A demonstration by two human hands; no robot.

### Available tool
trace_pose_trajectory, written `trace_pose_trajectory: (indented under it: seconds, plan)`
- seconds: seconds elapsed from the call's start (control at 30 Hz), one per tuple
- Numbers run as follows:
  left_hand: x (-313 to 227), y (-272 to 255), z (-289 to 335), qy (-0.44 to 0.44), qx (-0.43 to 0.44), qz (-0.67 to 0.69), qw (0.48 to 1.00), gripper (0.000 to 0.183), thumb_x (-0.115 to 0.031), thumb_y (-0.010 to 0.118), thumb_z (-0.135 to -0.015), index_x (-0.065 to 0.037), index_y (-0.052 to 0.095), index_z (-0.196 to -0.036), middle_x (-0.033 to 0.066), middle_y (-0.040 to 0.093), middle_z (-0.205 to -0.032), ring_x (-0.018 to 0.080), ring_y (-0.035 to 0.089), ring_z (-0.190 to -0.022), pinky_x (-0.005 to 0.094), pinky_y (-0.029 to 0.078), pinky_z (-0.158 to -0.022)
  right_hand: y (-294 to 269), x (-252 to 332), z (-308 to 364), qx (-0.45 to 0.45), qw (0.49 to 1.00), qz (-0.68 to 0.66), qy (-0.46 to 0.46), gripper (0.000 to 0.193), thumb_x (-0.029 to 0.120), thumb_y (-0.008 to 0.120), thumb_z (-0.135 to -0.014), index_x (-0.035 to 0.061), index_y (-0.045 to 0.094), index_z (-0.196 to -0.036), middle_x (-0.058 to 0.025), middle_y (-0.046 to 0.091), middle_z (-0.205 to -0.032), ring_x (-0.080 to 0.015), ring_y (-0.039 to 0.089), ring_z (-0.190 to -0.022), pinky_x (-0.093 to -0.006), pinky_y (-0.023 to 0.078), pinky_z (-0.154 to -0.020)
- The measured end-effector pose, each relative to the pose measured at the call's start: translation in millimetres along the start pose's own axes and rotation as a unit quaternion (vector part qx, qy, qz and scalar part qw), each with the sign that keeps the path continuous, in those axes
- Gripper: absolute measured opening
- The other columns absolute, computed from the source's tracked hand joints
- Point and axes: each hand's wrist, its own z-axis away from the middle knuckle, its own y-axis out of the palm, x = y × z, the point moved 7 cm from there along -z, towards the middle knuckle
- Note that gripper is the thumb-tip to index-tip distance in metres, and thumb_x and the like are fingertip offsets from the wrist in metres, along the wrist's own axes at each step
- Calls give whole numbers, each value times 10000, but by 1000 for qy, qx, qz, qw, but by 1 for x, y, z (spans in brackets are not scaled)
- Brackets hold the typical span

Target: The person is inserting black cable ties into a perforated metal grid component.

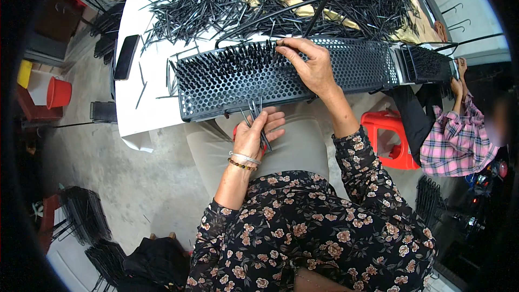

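A long black perforated rack (232, 100) stretches along the table's near edge. Thin black sticks (227, 59) stand upright in the holes over much of its left part, densest along the far side. My right hand (311, 67) reaches over the rack with thumb and forefinger pinched on a thin black stick at the right end of the filled rows; the fingertips partly hide it. Palm up in front of the rack, my left hand (253, 134) holds a small bunch of loose black sticks (263, 138) under its thumb, other fingers slightly curled.
Behind the rack, loose black sticks (200, 13) lie heaped on the table over gold sheeting (303, 6). A black phone (127, 57) lies on the white table covering (146, 113). At right, another person (459, 135) handles a second filled rack (430, 65) near a red stool (388, 135).
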Motion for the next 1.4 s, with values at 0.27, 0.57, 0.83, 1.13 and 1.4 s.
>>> trace_pose_trajectory:
  seconds: [0.27,0.57,0.83,1.13,1.4]
  plan:
    - [0,1,1,-3,-2,1,1000,325,-184,432,-965,68,515,-1152,172,619,-1053,208,647,-902,317,575,-742,4,-8,6,-4,1000,-4,23,147,57,646,-818,-1,674,-951,-95,686,-923,-171,648,-840,-276,497,-750]
    - [2,1,-1,-10,-1,2,1000,318,-181,431,-965,68,521,-1141,172,624,-1040,205,652,-881,317,577,-733,4,2,9,-20,996,59,-58,144,115,675,-788,44,676,-913,-81,689,-873,-218,650,-788,-322,464,-736]
    - [2,-2,0,-11,-9,2,1000,306,-171,434,-962,66,526,-1132,163,629,-1023,199,654,-862,315,579,-722,6,2,8,11,996,54,-70,138,106,673,-790,32,676,-907,-89,688,-872,-209,653,-782,-310,477,-721]
    - [3,0,-2,-17,-9,2,1000,300,-169,451,-955,61,528,-1133,149,633,-1002,190,654,-852,313,580,-717,5,-7,12,-12,998,43,-32,139,96,673,-793,28,679,-913,-98,688,-889,-215,656,-803,-308,505,-717]
    - [4,2,-3,-15,-1,7,1000,304,-173,463,-951,60,525,-1137,144,632,-996,186,652,-848,310,580,-714,12,-6,17,-10,997,70,-11,182,62,681,-787,21,675,-964,-90,688,-911,-191,647,-820,-299,498,-749]
